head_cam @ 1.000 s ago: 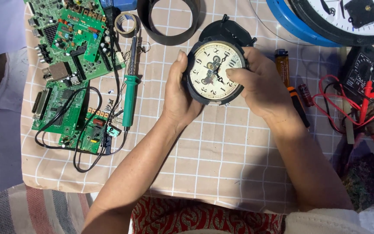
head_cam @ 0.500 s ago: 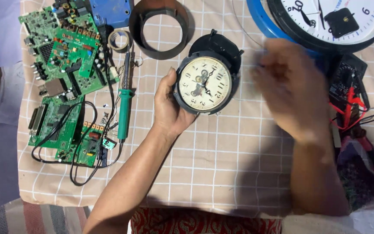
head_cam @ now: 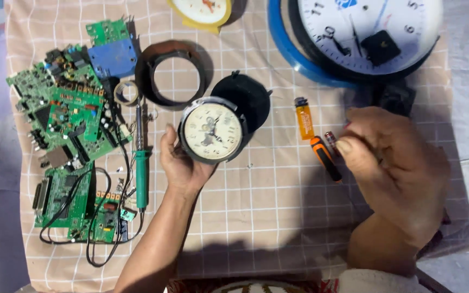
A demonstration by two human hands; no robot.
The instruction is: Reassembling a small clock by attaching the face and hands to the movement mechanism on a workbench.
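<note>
My left hand grips a small round alarm clock with a cream dial and black casing, face up above the checked cloth. My right hand hovers to the right with fingers curled, its fingertips over a small red-tipped tool. Just left of it lie an orange-and-black screwdriver and an orange lighter. Whether the right fingers pinch anything I cannot tell.
Green circuit boards with black cables lie at the left, beside a green-handled soldering iron and a solder coil. A dark ring bezel sits above. A large blue-rimmed wall clock and a yellow clock lie at the top.
My right hand let go of the alarm clock and moved right to the tools. My left hand kept holding the clock. The view shifted, showing more of the table's far side.
</note>
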